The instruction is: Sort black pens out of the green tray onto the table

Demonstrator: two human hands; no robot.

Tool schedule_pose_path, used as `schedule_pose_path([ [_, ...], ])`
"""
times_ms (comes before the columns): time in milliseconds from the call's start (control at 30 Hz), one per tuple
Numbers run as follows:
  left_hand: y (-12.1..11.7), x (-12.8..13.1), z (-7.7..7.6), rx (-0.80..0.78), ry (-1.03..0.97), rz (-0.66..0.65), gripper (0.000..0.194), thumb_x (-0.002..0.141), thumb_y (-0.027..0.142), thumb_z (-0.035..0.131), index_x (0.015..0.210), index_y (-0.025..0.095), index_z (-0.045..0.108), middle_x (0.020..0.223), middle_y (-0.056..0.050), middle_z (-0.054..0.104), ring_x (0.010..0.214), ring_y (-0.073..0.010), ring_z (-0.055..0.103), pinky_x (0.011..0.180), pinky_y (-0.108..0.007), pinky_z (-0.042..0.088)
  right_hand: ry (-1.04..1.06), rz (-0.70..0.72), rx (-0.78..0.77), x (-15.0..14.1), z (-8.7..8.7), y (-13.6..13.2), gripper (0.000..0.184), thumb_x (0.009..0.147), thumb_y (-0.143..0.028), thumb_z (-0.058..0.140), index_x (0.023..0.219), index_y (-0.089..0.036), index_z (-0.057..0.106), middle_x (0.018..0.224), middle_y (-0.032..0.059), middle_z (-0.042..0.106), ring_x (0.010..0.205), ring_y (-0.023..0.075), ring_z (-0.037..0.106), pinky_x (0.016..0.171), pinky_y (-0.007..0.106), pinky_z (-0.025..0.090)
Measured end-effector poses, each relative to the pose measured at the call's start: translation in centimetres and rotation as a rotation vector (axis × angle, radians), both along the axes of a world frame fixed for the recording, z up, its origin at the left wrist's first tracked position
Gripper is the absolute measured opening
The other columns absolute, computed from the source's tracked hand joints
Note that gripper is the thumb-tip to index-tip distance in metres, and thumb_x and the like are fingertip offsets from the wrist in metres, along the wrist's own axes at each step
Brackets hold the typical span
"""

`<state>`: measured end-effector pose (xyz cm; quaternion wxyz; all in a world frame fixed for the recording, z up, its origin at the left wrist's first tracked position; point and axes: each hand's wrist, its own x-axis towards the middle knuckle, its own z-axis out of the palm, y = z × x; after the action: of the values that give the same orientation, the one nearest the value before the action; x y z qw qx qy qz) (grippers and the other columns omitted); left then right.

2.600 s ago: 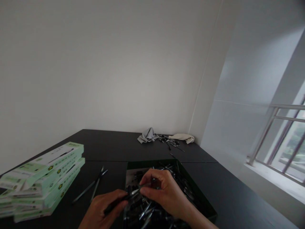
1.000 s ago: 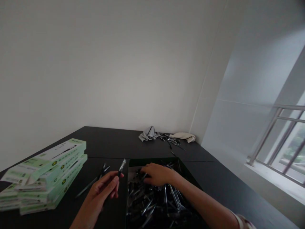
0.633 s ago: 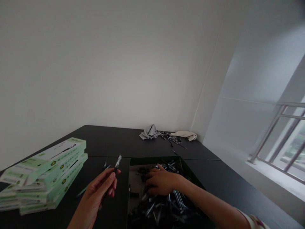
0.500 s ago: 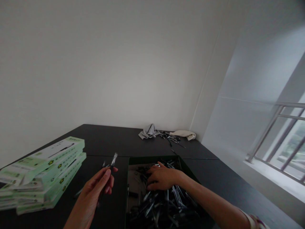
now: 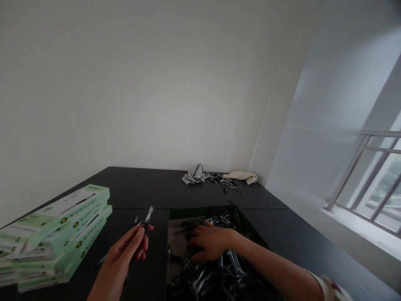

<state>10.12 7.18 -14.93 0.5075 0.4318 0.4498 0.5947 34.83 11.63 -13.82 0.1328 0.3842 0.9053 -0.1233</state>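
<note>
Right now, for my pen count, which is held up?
The pen in the left hand, clear end up; other pens lie in the open box or on the table.

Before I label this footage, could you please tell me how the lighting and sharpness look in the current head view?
Head view: dim overall, brightest around the window at right; head view: the tray is so dark that many pens merge, apart from pale glints; head view: print on the stacked boxes is too soft to read.
</note>
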Motion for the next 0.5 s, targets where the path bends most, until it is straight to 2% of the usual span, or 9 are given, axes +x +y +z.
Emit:
schedule_pose_path([
  [133, 0.1, 0.0, 0.1, -0.023, 0.015, 0.002, 0.048, 0.056, 0.060, 0.078, 0.080, 0.018, 0.073, 0.056, 0.003, 0.061, 0.053, -0.0114, 0.048, 0.052, -0.022, 0.041, -0.008, 0.007, -0.024, 0.8, 1.2, 0.8, 0.043, 0.089, -0.045, 0.052, 0.126, -0.023, 0.056, 0.123, 0.0132, 0.064, 0.118, 0.0306, 0.055, 0.103, 0.053, 0.032],
  [233, 0.0, 0.0, 0.3, -0.029, 0.013, 0.016, 0.050, 0.052, 0.060, 0.079, 0.078, 0.018, 0.073, 0.057, 0.002, 0.062, 0.054, -0.0120, 0.049, 0.052, -0.022, 0.042, 0.013, -0.049, 0.035, 0.5, 1.6, 1.4, 0.039, 0.092, -0.037, 0.047, 0.126, -0.020, 0.055, 0.117, 0.0120, 0.067, 0.111, 0.0281, 0.061, 0.098, 0.046, 0.040],
  [400, 0.0, -0.1, 0.1, -0.019, 0.014, 0.016, 0.047, 0.054, 0.059, 0.079, 0.078, 0.019, 0.072, 0.057, 0.003, 0.062, 0.054, -0.0118, 0.050, 0.053, -0.022, 0.041, 0.010, -0.195, 0.191, -0.6, 0.6, 2.4, 0.034, 0.085, -0.011, 0.049, 0.119, -0.010, 0.057, 0.116, 0.0185, 0.065, 0.107, 0.0286, 0.062, 0.083, 0.036, 0.050],
  [500, 0.0, -0.2, 0.0, -0.014, 0.017, 0.007, 0.047, 0.055, 0.058, 0.079, 0.080, 0.019, 0.072, 0.058, 0.003, 0.063, 0.054, -0.0119, 0.050, 0.053, -0.022, 0.041, -0.030, -0.274, 0.226, -1.3, -0.4, 2.7, 0.025, 0.088, -0.016, 0.056, 0.113, -0.011, 0.059, 0.110, 0.0131, 0.066, 0.100, 0.0250, 0.064, 0.083, 0.039, 0.051],
])
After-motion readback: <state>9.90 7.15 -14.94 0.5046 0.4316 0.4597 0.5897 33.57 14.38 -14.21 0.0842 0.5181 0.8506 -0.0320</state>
